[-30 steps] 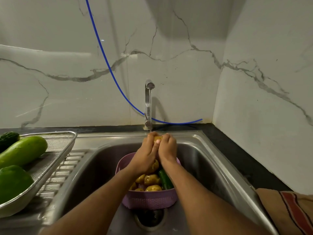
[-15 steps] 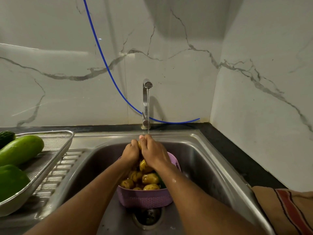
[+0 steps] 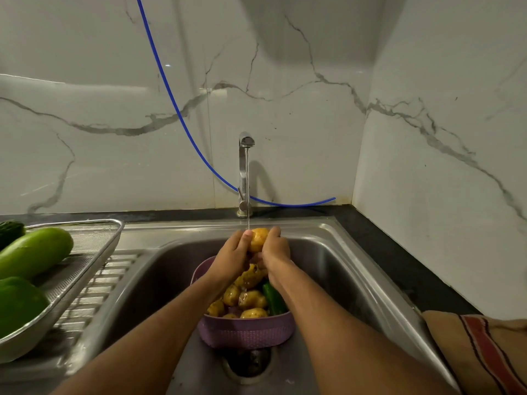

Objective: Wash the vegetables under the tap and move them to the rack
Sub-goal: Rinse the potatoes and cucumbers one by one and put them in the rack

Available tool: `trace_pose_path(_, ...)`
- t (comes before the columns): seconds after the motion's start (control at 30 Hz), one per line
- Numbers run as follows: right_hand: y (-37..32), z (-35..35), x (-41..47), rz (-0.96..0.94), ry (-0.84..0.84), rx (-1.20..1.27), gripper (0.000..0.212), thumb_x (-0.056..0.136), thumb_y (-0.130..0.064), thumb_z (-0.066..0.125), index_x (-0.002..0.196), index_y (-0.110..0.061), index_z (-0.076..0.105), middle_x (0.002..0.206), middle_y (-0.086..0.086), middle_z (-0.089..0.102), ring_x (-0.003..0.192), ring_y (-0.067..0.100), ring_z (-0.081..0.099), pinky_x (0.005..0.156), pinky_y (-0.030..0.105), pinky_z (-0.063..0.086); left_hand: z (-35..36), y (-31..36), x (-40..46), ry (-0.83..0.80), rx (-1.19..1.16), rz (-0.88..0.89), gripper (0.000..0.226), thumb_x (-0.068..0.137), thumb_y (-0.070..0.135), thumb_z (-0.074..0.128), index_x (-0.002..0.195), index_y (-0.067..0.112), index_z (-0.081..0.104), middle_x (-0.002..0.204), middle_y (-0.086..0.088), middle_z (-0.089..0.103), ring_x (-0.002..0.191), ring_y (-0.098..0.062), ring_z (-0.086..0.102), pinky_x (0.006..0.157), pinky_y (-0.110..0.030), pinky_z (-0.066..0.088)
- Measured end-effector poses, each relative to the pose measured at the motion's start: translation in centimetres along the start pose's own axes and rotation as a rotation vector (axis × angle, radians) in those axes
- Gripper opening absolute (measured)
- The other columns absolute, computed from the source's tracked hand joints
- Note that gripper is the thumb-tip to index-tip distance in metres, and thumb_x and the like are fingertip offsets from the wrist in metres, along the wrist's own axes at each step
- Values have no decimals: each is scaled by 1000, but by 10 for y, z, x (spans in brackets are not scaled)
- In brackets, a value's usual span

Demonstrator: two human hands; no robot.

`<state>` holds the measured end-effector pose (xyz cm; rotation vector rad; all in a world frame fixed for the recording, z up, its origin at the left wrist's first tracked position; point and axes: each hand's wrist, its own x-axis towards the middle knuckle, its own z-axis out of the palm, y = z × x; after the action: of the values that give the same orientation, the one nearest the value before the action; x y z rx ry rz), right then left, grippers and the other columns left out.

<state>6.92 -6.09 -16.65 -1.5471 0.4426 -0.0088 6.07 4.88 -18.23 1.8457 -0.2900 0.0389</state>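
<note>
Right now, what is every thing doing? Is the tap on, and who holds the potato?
tap: on, a thin stream runs down.
potato: held under the stream, wet.
left hand: grips the potato.
right hand: grips the potato.
purple basket: in the sink, holds potatoes and a green vegetable.
rack: on the drainboard, holds green vegetables.
sink drain: open, unplugged.

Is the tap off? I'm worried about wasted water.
No, a thin stream runs from the tap onto the potato held in both hands.
</note>
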Motion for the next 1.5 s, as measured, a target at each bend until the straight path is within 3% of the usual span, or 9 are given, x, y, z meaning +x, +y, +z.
trace_pose_path(0.17, 3, 4, 0, -32, 15, -97, 61, 110, -47, 19, 118, -5, 62, 95, 14, 72, 75, 19, 65, 68, 29, 53, -1, 1, -5, -39, -121, -216, 37, 110, 43, 35, 132, 17, 49, 114, -11, 61, 102, -22, 63, 100, -45, 54)
trace_pose_path(0.4, 1, 14, -11, -316, 43, -317, 61, 111, -49, 18, 101, -10, 64, 86, 6, 65, 82, 17, 64, 76, 35, 53, -5, 9, -3, 185, -145, -363, 52, 110, 48, 26, 92, 10, 57, 61, -4, 53, 52, -12, 46, 52, -24, 41)
trace_pose_path(0.7, -3, 18, -38, -1012, 380, -235, 51, 110, -45, 24, 89, -20, 63, 68, -10, 57, 63, 3, 57, 58, 22, 48, 7, 27, -15, 504, -212, 188, 42, 110, 42, 30, 91, 21, 61, 85, -1, 68, 79, -11, 67, 72, -17, 55)
trace_pose_path(0.87, 8, -4, -38, -312, -42, -763, 42, 112, -32, 27, 121, -9, 61, 109, 12, 67, 97, 22, 65, 78, 33, 47, -7, -14, -21, 168, 453, -291, 49, 109, 40, 25, 106, 14, 67, 101, -6, 69, 90, -18, 62, 88, -36, 50)
trace_pose_path(0.93, 9, -9, -37, -380, -9, -937, 39, 111, -27, 31, 128, -5, 59, 112, 15, 65, 105, 26, 64, 76, 33, 47, -6, -12, -24, 226, 589, -247, 49, 108, 40, 26, 101, 13, 66, 98, -8, 69, 90, -21, 63, 84, -35, 49)
trace_pose_path(1.07, 1, -9, -48, -875, 456, -584, 56, 111, -35, 32, 59, -23, 46, 55, -8, 46, 51, 10, 50, 49, 24, 30, 1, 31, -39, 492, 319, 110, 51, 111, 40, 33, 83, 12, 65, 75, -4, 65, 72, -15, 62, 72, -29, 50)
trace_pose_path(1.23, 23, -18, -47, -389, 29, -979, 49, 110, -36, 29, 103, -10, 70, 109, 13, 70, 95, 27, 65, 81, 35, 47, -1, 15, -54, 30, 821, -229, 44, 110, 30, 29, 100, 7, 66, 107, -13, 70, 99, -28, 66, 91, -41, 53)
trace_pose_path(1.37, 5, -8, -50, -845, 409, -580, 55, 111, -34, 32, 60, -22, 48, 57, -5, 50, 55, 15, 53, 52, 26, 40, 0, 37, -47, 488, 447, 90, 47, 111, 38, 31, 77, 20, 58, 74, 0, 63, 71, -13, 62, 72, -30, 50)
trace_pose_path(1.5, 26, -9, -41, -410, 72, -899, 53, 110, -38, 27, 90, -12, 68, 91, 9, 69, 87, 25, 66, 75, 33, 51, -6, 8, -46, 87, 768, -211, 35, 108, 27, 33, 95, 13, 62, 96, -9, 67, 95, -27, 66, 81, -36, 51)
